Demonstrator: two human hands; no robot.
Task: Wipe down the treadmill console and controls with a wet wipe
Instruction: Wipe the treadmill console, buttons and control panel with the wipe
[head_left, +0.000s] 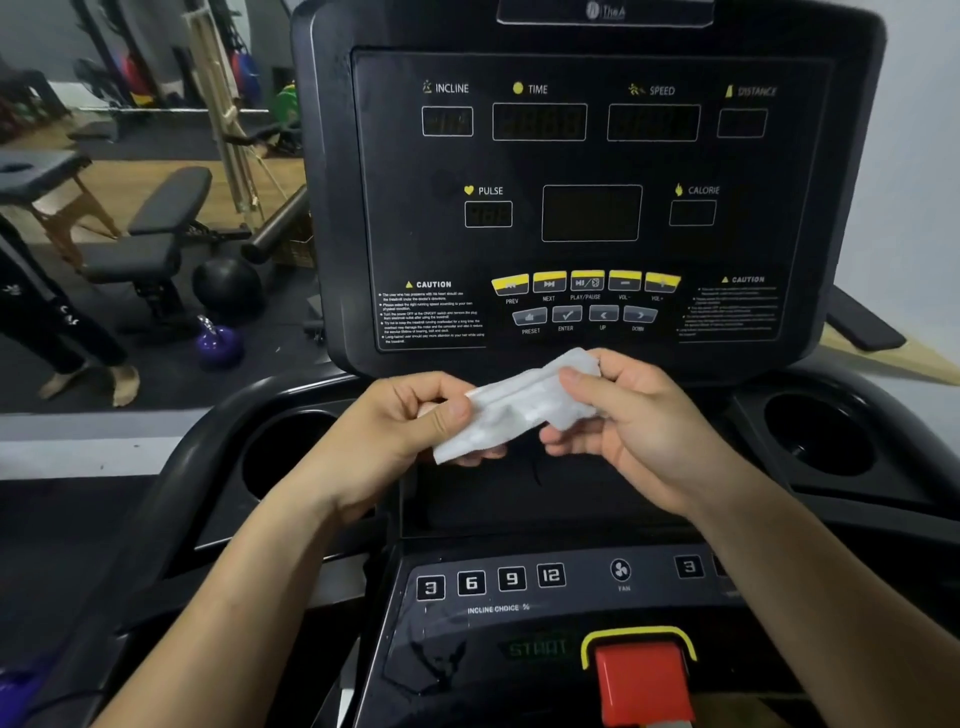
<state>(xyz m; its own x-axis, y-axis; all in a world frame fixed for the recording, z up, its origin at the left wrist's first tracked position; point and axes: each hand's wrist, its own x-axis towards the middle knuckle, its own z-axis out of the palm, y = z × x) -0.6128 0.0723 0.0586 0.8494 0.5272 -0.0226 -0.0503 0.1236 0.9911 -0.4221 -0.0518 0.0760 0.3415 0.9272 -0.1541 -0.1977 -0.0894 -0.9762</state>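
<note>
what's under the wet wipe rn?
The wet wipe is pinched between left hand and right hand, off the surface. Below it shows the dark console tray; left fingers curl beneath its lower edge. The tray strip directly behind the wipe is covered.

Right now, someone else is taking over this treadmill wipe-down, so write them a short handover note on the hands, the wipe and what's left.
The left hand pinches the lower end of the wet wipe; the right hand pinches its upper end. The wipe hangs bunched between them, in front of the console, apparently touching nothing else.
Done: wipe in hand. Whether anything has been wiped, I cannot tell.
Left: wipe the console face, the yellow button row and the incline keys below.
</note>
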